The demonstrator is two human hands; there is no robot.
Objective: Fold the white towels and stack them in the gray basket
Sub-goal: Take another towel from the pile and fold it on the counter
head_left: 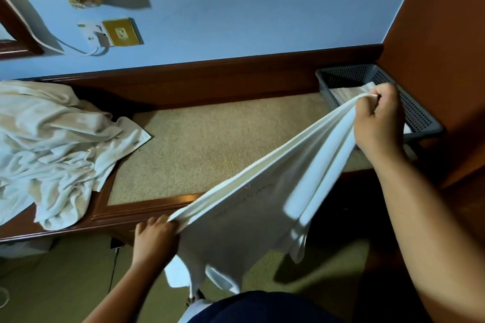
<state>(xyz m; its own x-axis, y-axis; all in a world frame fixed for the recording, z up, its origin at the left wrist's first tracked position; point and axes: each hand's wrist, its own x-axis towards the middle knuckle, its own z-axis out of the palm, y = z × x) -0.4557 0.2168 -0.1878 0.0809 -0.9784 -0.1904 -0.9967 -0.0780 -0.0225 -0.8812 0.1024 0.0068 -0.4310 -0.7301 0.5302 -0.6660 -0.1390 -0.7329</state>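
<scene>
A white towel is stretched taut in the air between my two hands, its lower part hanging down in front of me. My left hand grips one end near the bench's front edge. My right hand pinches the other end, raised over the gray basket at the far right. A folded white towel lies inside the basket, partly hidden by my right hand. A heap of crumpled white towels lies at the left end of the bench.
The wooden bench with a beige padded top runs along a blue wall. An orange-brown wall panel stands right behind the basket. A wall socket with a plugged white cable is up left. Greenish floor lies below.
</scene>
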